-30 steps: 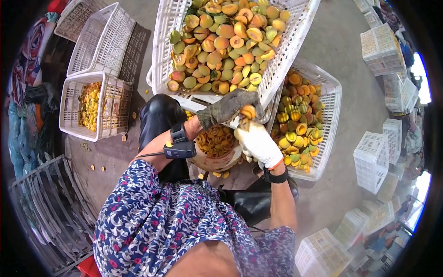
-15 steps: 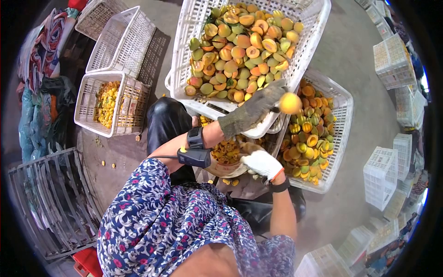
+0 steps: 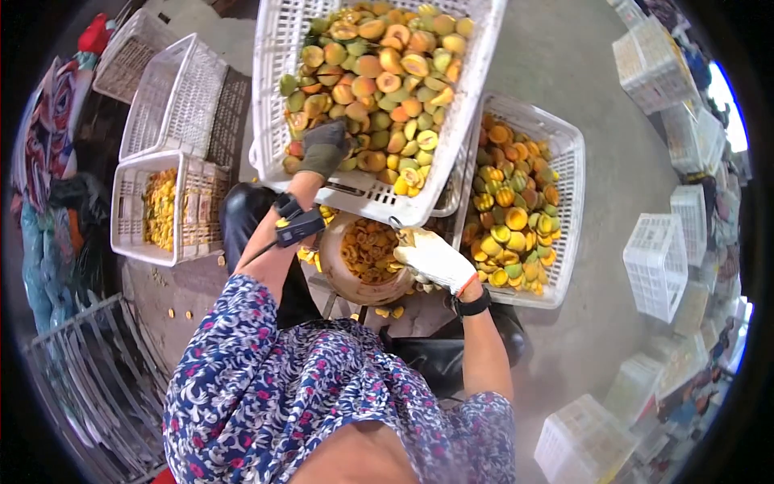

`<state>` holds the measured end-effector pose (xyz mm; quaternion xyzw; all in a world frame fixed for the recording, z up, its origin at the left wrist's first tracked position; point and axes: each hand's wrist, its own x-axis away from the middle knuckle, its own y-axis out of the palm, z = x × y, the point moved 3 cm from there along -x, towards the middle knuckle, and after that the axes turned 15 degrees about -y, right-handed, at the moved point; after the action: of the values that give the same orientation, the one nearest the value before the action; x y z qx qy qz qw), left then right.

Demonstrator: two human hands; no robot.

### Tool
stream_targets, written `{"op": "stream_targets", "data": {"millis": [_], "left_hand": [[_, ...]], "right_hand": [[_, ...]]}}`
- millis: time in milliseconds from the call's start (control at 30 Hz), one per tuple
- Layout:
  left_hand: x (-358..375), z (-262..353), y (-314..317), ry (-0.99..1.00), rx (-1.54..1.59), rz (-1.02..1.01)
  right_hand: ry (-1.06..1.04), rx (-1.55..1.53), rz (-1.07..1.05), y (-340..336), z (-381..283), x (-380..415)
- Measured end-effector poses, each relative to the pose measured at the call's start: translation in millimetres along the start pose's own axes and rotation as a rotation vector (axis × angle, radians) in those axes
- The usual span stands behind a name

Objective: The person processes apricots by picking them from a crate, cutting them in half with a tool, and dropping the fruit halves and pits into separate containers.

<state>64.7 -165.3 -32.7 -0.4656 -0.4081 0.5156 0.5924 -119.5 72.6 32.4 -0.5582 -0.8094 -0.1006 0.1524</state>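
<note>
From my end of the feed, the two hands are apart. The left hand [image 3: 326,149], in a dark grey glove, is down in the near left corner of the big white crate [image 3: 266,121], its fingers among the halved fruit [image 3: 387,85], orange-fleshed with green to reddish skins; they are hidden from me, so I cannot tell whether they have closed on a piece. The right hand [image 3: 435,262], in a white glove with an orange-edged cuff, is curled round what I take for a thin dark curved tool [image 3: 394,222], whose bent end pokes out above the fingers. It sits just beside the right rim of a round bowl [image 3: 333,262] heaped with cut orange pieces [image 3: 372,250]. A second white crate [image 3: 569,202], right of the first, holds more fruit halves [image 3: 512,234]. For writing, I get little: the black device [image 3: 299,228] strapped to the left forearm carries small pale marks that I can't read at this size, and the white basket [image 3: 145,252] at left, holding yellow-orange pieces [image 3: 160,211], shows a reddish patch [image 3: 196,208] on its side, too blurred to read as lettering.
</note>
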Motion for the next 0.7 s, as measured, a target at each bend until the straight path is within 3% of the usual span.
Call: {"op": "stream_targets", "data": {"millis": [67, 133, 200, 267, 333, 400, 467, 500, 533, 567, 633, 667, 700], "left_hand": [[5, 8, -16, 0.01, 0.001, -0.003], [10, 1, -10, -0.033, 0.812, -0.376], [24, -8, 11, 0.368, 0.884, -0.272], [79, 51, -45, -0.286, 1.745, -1.163], [95, 68, -45, -0.222, 1.848, -1.264], [106, 83, -46, -0.183, 1.858, -1.214], [109, 84, -35, -0.261, 1.794, -1.071], [111, 87, -48, 0.256, 1.123, -0.502], [117, 87, -49, 0.255, 1.123, -0.506], [123, 87, -54, 0.35, 1.066, -0.352], [130, 93, -51, 0.508, 0.952, 0.031], [133, 91, -46, 0.506, 0.952, 0.03], [137, 94, -58, 0.52, 1.034, -0.096]], "right_hand": [[-0.222, 0.174, 0.101, -6, -3, -6], [0.018, -0.121, 0.206, -10, -27, 4], [-0.011, -0.241, 0.365, -11, -38, 1], [-0.125, -0.191, 0.426, -11, -41, -2], [-0.127, -0.219, 0.44, -10, -31, -10], [-0.365, 0.111, 0.504, -8, -30, -17], [-0.388, 0.139, 0.548, -2, -34, -16], [-0.362, 0.165, 0.581, -2, -37, -16], [-0.337, 0.192, 0.613, -2, -37, -15], [-0.448, 0.399, 0.649, -2, -36, -15], [-0.454, 0.478, 0.659, 1, -28, -15], [-0.465, 0.557, 0.663, 3, -26, -15], [-0.481, 0.537, 0.642, 3, -28, -16]]}}
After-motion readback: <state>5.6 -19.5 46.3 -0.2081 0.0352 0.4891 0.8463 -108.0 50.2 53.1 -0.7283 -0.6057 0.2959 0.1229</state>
